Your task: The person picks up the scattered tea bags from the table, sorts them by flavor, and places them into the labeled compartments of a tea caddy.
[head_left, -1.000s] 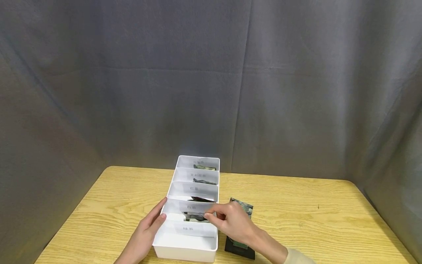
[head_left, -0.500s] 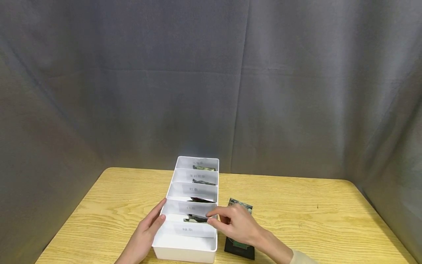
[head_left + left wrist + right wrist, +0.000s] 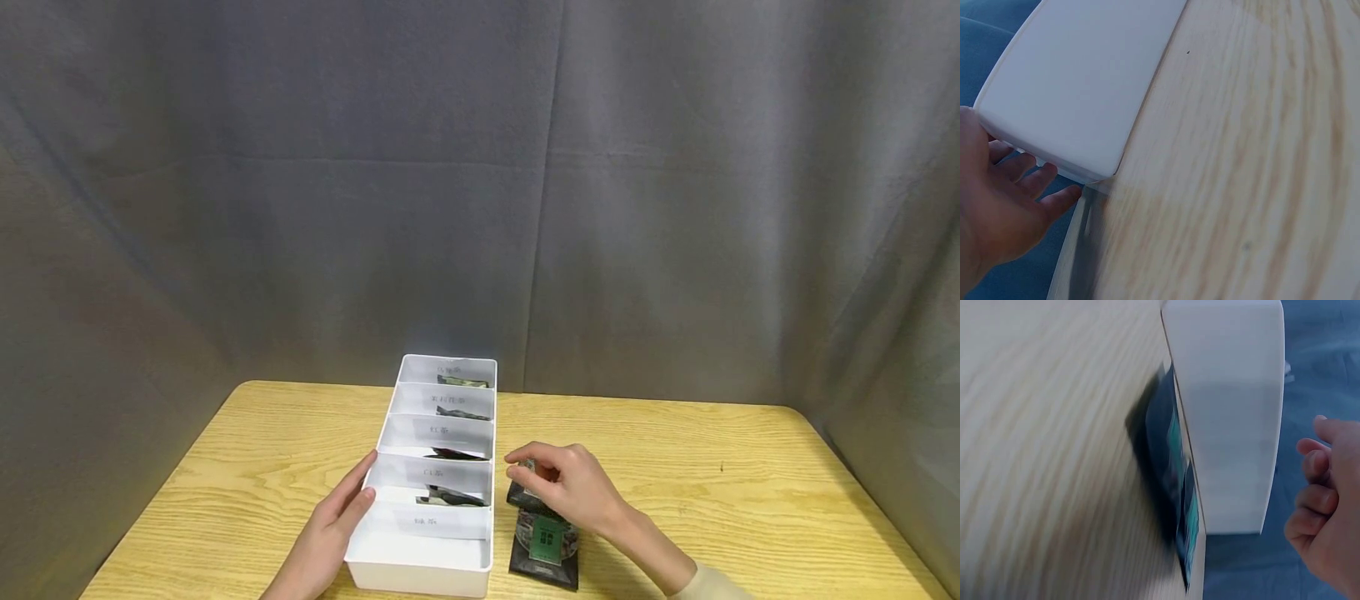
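Observation:
A long white divided box (image 3: 420,579) stands on the table, with a paper label in each compartment. My left hand (image 3: 326,533) touches the box's left side, its thumb near the rim; the left wrist view shows the fingers (image 3: 1038,181) against the wall. To the right of the box my right hand (image 3: 581,487) hovers with loosely curled fingers, holding nothing. Below it lie two dark tea sachets: a front one (image 3: 545,546) with a green label, and a rear one (image 3: 521,502) partly hidden by the hand. Another sachet (image 3: 453,497) sits in the second compartment from the front.
Further back in the box, a dark sachet (image 3: 456,454), a grey-green one (image 3: 463,413) and a lighter green one (image 3: 462,382) each occupy a compartment. Grey curtains (image 3: 480,208) hang behind the wooden table (image 3: 675,483).
My right hand has let go of the sachet in the second compartment from the front and moved right, over the loose sachets. More of the front sachet shows. My left hand stays on the box.

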Demonstrator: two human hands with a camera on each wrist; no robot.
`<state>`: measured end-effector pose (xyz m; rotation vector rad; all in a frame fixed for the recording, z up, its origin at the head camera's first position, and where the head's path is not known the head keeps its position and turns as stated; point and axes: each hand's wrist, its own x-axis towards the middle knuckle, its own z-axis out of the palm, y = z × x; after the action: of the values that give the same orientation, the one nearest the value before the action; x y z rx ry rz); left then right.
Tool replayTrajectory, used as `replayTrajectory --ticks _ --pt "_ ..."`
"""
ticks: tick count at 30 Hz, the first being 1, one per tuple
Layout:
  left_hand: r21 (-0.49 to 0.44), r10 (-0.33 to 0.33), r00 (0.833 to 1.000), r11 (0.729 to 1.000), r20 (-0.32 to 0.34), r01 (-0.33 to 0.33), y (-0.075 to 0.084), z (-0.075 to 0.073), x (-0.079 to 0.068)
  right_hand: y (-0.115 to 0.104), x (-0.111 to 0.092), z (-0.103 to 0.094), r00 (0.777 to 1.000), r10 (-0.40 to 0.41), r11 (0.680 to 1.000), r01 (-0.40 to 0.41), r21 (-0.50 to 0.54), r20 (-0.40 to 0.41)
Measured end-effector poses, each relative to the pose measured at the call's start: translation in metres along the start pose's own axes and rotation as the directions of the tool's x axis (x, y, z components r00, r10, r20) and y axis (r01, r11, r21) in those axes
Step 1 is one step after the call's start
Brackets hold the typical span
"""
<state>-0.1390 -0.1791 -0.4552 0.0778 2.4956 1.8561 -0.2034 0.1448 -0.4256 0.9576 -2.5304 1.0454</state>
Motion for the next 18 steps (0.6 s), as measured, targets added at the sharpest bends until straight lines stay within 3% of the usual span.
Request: replayTrajectory --ticks 10,18 --pt "-0.005 0.007 1.0 1.0 0.005 -0.007 0.0 0.0 0.0 0.032 -0.008 -0.014 0.972 0.22 0.972 -0.212 -0.106 0.077" --pt "0.012 0.001 1.0 1.0 0.002 -0.001 0.0 0.0 0.0 0.048 -0.014 -0.019 0.959 0.263 0.958 -0.247 -0.143 0.106"
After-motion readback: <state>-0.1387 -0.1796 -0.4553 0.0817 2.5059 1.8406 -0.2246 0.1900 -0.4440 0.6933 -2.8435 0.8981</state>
